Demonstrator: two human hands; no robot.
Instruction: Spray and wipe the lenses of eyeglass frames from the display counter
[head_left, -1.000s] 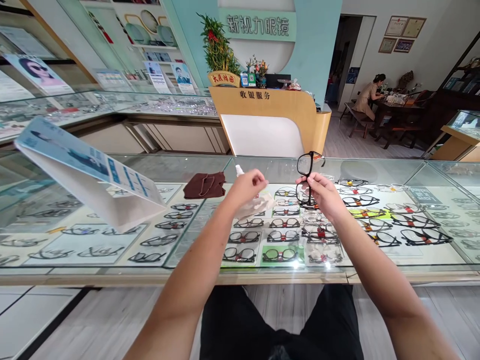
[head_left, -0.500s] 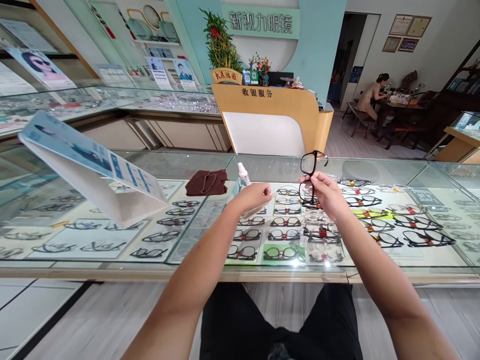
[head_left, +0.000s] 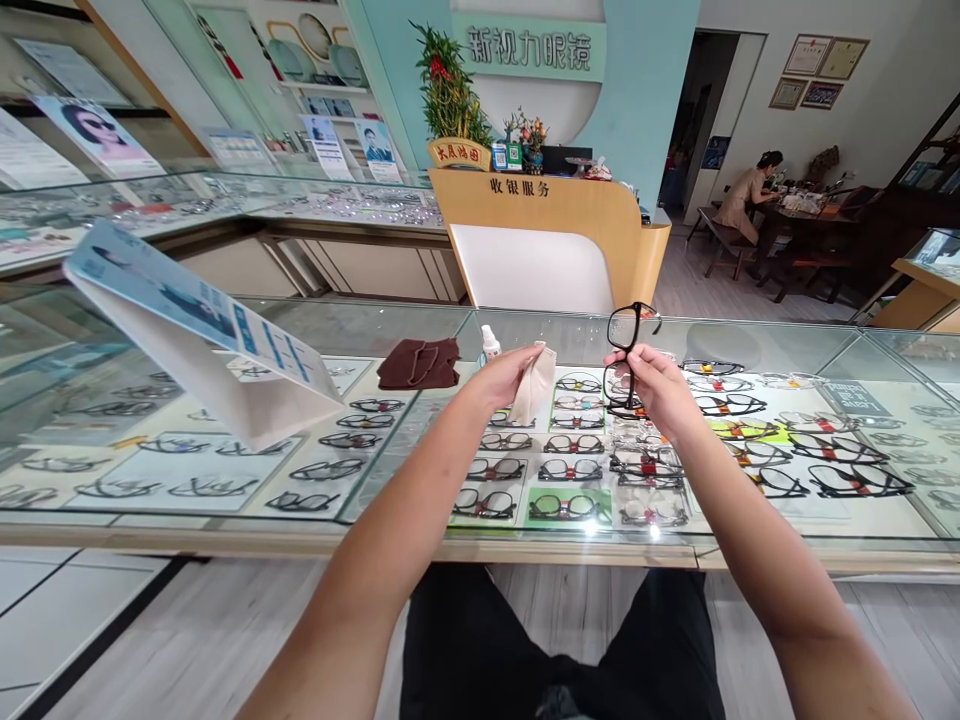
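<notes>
right hand (head_left: 660,388): black-framed glasses (head_left: 635,334) pinched near bridge, long axis roughly upright | left hand (head_left: 504,380): pale cloth (head_left: 535,388) gripped, hanging down | glasses held to right of left hand, gap seen between cloth and glasses | white bottle (head_left: 490,341) seen just beyond left hand

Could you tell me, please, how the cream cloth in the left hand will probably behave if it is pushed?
The cream cloth is probably floppy, since it hangs down from the left hand. It looks thin, so likely light. Being limp, it should fold rather than roll.
</notes>
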